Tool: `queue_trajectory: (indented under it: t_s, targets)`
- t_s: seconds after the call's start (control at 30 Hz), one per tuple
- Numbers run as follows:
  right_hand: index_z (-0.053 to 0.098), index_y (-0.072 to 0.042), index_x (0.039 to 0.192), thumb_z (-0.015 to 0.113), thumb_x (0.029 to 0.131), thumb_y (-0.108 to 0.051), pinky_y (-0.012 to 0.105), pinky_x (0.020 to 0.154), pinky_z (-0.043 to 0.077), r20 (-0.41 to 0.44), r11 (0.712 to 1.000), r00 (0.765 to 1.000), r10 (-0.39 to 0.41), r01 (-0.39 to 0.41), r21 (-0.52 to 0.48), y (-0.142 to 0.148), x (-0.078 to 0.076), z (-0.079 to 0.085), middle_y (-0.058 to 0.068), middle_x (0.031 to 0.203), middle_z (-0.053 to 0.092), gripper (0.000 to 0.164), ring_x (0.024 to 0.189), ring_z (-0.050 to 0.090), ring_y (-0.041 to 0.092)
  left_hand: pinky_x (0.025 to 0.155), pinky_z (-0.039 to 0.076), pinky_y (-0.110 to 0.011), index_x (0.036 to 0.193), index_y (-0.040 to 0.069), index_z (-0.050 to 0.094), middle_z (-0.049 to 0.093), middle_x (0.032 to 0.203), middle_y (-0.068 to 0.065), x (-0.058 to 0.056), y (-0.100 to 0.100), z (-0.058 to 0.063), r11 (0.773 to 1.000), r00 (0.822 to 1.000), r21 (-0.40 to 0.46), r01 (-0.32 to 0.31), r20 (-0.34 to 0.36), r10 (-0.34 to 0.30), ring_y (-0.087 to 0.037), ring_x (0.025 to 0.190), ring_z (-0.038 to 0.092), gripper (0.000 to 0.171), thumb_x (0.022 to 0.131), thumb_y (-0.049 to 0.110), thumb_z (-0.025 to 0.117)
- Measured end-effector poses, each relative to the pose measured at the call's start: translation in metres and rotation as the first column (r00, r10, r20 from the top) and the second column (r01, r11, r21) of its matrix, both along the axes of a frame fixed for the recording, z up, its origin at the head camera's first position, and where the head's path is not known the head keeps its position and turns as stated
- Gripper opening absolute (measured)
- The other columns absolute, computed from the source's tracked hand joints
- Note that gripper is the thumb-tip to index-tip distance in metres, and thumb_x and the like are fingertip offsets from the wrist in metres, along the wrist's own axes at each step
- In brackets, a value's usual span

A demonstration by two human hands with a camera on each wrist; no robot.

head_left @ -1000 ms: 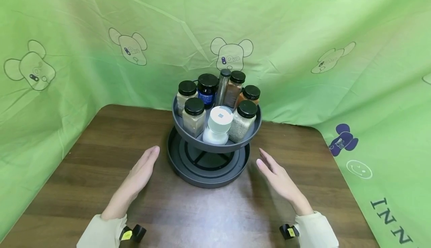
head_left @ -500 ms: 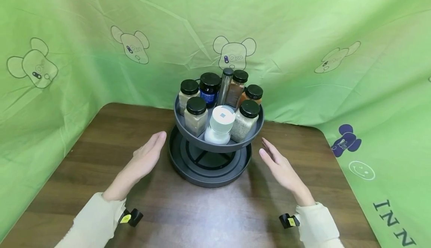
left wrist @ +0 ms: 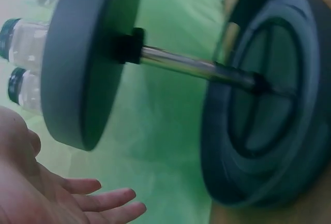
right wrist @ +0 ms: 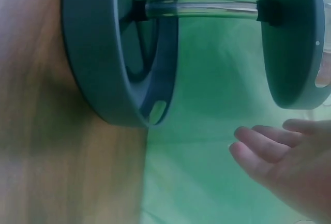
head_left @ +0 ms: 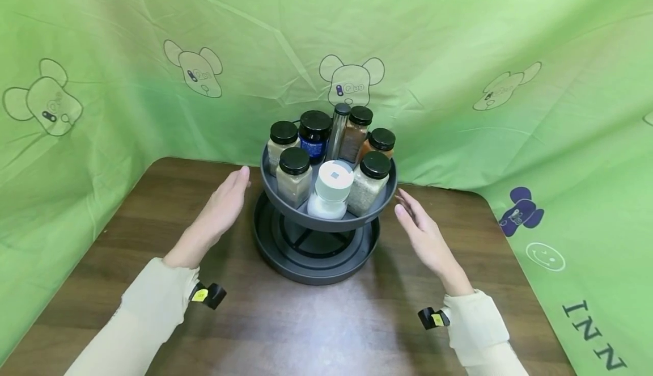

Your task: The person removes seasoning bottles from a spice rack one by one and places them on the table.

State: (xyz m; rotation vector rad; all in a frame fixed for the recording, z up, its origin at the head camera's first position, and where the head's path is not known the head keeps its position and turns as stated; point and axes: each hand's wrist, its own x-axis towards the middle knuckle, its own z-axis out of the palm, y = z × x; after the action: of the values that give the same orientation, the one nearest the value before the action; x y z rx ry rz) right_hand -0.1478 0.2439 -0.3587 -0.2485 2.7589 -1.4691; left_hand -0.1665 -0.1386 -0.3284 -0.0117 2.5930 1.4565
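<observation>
A dark grey two-tier spice rack [head_left: 317, 271] stands mid-table, its tiers joined by a metal post [left wrist: 178, 61]. The upper tray [head_left: 331, 224] bears several black-lidded jars, such as one of pale powder [head_left: 294, 180] and one of whitish grains [head_left: 368, 186], plus a white bottle [head_left: 330, 191] in front. Behind them are a blue-labelled jar [head_left: 314, 138] and a slim tube [head_left: 338, 132]. My left hand [head_left: 219, 206], fingers extended, is just left of the upper tray, holding nothing. On the right my right hand [head_left: 423, 231] is close to that tray's rim, its fingers loosely extended.
The rack's lower tray [head_left: 262, 251] rests on the brown wooden table [head_left: 127, 274]. A green curtain [head_left: 275, 36] with printed bear heads encloses the back and both sides. Each wrist carries a small black camera, the left one [head_left: 214, 295] and the right one [head_left: 425, 318].
Both hands have moved forward and up, from beside the lower tray to beside the upper tray. The rack and its jars stay in place.
</observation>
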Motion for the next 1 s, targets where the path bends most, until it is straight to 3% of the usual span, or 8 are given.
queue_trajectory:
  t_s: [0.1, 0.27, 0.5, 0.67, 0.83, 1.0]
  targets:
    - [0.024, -0.011, 0.156, 0.040, 0.106, -0.036, 0.051, 0.119, 0.029, -0.004, 0.999, 1.000, -0.008, 0.008, -0.044, -0.002, -0.005, 0.004, 0.019, 0.157, 0.036, 0.058, 0.146, 0.033, 0.034, 0.120, 0.023, -0.055, 0.156, 0.012, 0.023, 0.037, 0.155, -0.017, -0.006, 0.007, 0.007, 0.998, 1.000, 0.069, -0.015, -0.004, 0.015, -0.036, 0.146, 0.030, 0.074, 0.102, 0.061, 0.012]
    - [0.020, -0.012, 0.157, 0.041, 0.106, -0.037, 0.050, 0.121, 0.025, -0.002, 0.997, 1.000, -0.008, 0.008, -0.071, -0.006, -0.012, 0.011, 0.018, 0.159, 0.031, 0.061, 0.149, 0.029, 0.032, 0.121, 0.024, -0.052, 0.157, 0.013, 0.020, 0.035, 0.157, -0.017, -0.018, 0.016, 0.016, 0.994, 0.999, 0.103, -0.031, -0.021, 0.033, -0.036, 0.145, 0.033, 0.072, 0.103, 0.059, 0.012]
    - [0.019, -0.015, 0.158, 0.042, 0.106, -0.036, 0.049, 0.122, 0.023, -0.018, 0.997, 1.000, -0.015, 0.013, -0.080, -0.009, -0.016, 0.019, 0.017, 0.160, 0.030, 0.061, 0.150, 0.027, 0.032, 0.124, 0.018, -0.046, 0.157, 0.014, 0.023, 0.025, 0.163, -0.009, -0.036, 0.024, 0.017, 0.990, 0.994, 0.136, -0.020, -0.100, 0.034, -0.028, 0.151, 0.022, 0.064, 0.106, 0.051, 0.016]
    - [0.022, -0.022, 0.157, 0.045, 0.105, -0.036, 0.043, 0.122, 0.025, -0.057, 0.994, 0.998, 0.020, -0.026, -0.102, -0.015, -0.023, 0.022, 0.007, 0.162, 0.029, 0.059, 0.149, 0.029, 0.025, 0.126, 0.014, -0.044, 0.156, 0.015, 0.027, 0.023, 0.164, -0.005, -0.048, 0.028, 0.022, 0.992, 0.988, 0.128, -0.014, -0.153, 0.034, -0.024, 0.153, 0.016, 0.064, 0.105, 0.053, 0.015]
    - [0.021, -0.028, 0.157, 0.047, 0.104, -0.039, 0.043, 0.121, 0.027, -0.061, 0.998, 0.998, 0.016, -0.020, -0.064, -0.020, -0.026, 0.022, 0.004, 0.161, 0.030, 0.060, 0.147, 0.034, 0.023, 0.126, 0.010, -0.046, 0.157, 0.017, 0.022, 0.017, 0.166, -0.006, -0.058, 0.030, 0.028, 0.987, 0.996, 0.160, -0.019, -0.088, 0.033, -0.026, 0.154, 0.013, 0.069, 0.103, 0.058, 0.008]
    - [0.015, -0.031, 0.157, 0.047, 0.102, -0.044, 0.045, 0.121, 0.027, -0.052, 1.000, 0.999, -0.005, 0.006, 0.021, -0.023, -0.025, 0.026, 0.004, 0.162, 0.027, 0.065, 0.146, 0.036, 0.025, 0.125, 0.012, -0.049, 0.158, 0.022, 0.017, 0.020, 0.164, -0.012, -0.069, 0.029, 0.037, 0.964, 0.999, 0.262, -0.040, 0.029, 0.033, -0.028, 0.153, 0.018, 0.073, 0.100, 0.064, 0.004]
